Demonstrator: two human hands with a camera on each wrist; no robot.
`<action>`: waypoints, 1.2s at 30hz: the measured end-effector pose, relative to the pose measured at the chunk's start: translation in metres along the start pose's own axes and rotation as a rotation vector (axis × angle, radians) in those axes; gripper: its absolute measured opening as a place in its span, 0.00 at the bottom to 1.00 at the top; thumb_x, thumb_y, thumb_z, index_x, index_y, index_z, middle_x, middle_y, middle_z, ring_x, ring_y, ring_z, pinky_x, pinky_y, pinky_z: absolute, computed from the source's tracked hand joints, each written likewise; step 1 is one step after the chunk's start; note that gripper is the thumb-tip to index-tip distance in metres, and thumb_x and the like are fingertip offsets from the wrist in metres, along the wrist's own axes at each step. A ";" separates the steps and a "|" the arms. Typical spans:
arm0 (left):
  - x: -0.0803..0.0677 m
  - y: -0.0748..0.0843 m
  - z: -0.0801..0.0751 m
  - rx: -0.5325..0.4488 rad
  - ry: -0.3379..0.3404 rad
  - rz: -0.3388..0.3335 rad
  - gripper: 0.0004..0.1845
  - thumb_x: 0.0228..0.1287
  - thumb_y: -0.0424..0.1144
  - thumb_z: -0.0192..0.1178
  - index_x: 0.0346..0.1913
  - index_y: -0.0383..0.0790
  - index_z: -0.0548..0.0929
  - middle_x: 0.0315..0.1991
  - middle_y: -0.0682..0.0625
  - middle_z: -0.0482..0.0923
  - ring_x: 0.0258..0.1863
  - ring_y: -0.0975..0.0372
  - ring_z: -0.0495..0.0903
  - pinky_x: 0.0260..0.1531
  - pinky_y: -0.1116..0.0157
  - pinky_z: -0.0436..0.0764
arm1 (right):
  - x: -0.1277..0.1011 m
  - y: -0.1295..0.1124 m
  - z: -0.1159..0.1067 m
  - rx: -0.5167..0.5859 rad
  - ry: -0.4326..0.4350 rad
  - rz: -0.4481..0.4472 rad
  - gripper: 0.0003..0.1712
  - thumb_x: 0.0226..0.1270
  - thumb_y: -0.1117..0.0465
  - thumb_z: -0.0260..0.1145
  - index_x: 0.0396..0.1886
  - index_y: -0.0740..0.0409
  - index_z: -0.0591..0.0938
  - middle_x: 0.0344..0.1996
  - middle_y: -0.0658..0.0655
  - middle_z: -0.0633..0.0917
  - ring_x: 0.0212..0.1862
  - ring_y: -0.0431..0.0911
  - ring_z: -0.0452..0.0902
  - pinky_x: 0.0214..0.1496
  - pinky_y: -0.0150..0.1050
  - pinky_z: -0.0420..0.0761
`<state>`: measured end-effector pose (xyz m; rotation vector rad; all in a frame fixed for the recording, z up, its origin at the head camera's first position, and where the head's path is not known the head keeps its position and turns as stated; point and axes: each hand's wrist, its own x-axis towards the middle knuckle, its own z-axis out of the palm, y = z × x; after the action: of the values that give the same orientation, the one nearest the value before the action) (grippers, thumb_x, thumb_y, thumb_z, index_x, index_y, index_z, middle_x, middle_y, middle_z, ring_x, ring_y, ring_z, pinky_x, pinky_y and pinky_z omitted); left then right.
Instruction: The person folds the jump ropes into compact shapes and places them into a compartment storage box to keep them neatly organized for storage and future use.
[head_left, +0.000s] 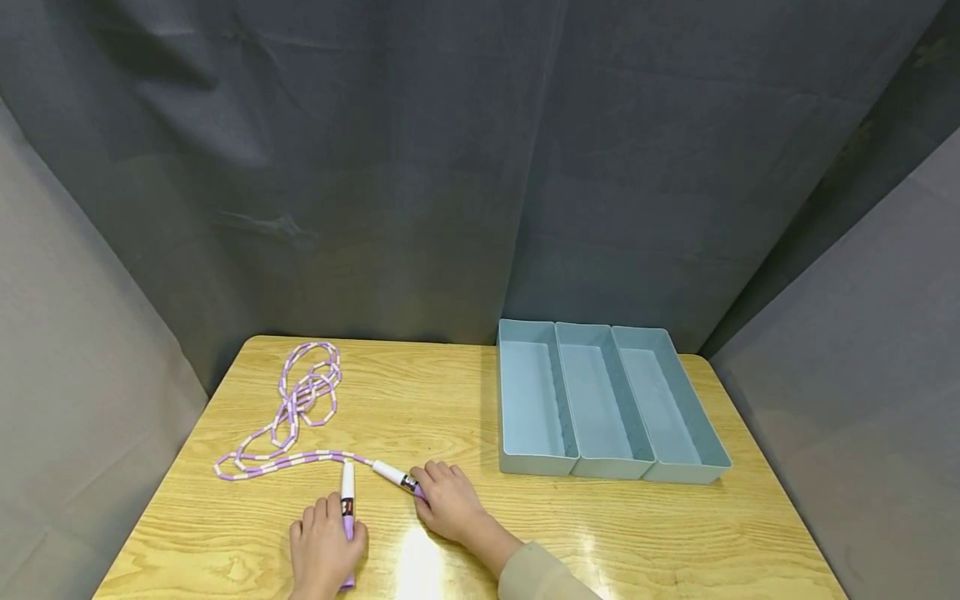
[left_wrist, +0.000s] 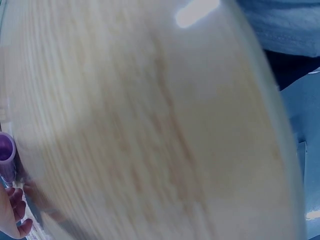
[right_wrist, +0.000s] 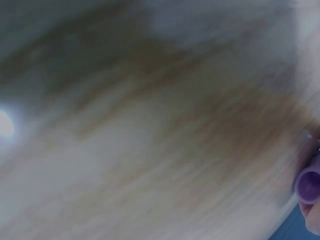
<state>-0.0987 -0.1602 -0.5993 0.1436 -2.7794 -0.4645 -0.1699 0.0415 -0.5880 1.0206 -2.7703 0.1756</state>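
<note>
On the left half of the table, a skipping rope of white and lilac segments. Lies in tangled loops near the far edge, turns back by the left edge, then runs as two close strands toward the hands. Ends in two handles, each white at the rope end, purple at the other, with a dark printed band between: left handle, pointing away from the near edge, and right handle, slanting, white end toward the upper left.

On the left handle's purple part, left hand, thumb across it and fingers bent alongside, pinching it. Round the purple part of the right handle, right hand, fingers curled over it. In each wrist view, a hollow purple end at the picture's edge, with fingers close by.

Above the right wrist, a beige sleeve. Between the forearms, a bright reflection. Farther right, well apart from the rope, three blue-grey trays side by side; impossible to tell whether joined. Behind, a dark grey curtain; at either side, paler cloth panels.
</note>
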 end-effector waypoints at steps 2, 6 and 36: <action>0.000 0.000 0.000 0.001 -0.012 -0.004 0.24 0.46 0.46 0.59 0.43 0.30 0.74 0.32 0.42 0.74 0.32 0.50 0.71 0.32 0.54 0.67 | 0.000 -0.001 0.001 0.001 0.000 0.002 0.22 0.61 0.51 0.57 0.54 0.51 0.73 0.35 0.47 0.74 0.37 0.40 0.69 0.38 0.33 0.71; 0.000 0.001 0.000 0.001 -0.024 -0.007 0.23 0.47 0.45 0.59 0.42 0.30 0.74 0.31 0.42 0.74 0.31 0.50 0.70 0.33 0.54 0.68 | 0.000 -0.001 0.002 0.006 -0.001 0.002 0.20 0.62 0.52 0.56 0.53 0.52 0.74 0.34 0.46 0.74 0.37 0.40 0.69 0.38 0.32 0.71; -0.003 0.007 0.002 -0.026 0.051 0.024 0.15 0.45 0.39 0.61 0.33 0.32 0.72 0.23 0.45 0.73 0.25 0.53 0.70 0.33 0.54 0.67 | -0.002 -0.004 -0.002 0.144 0.016 0.021 0.18 0.58 0.56 0.58 0.48 0.56 0.75 0.33 0.47 0.77 0.36 0.40 0.73 0.41 0.33 0.76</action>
<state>-0.0972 -0.1529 -0.5994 0.1144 -2.7211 -0.4841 -0.1656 0.0396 -0.5862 1.0180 -2.7887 0.3901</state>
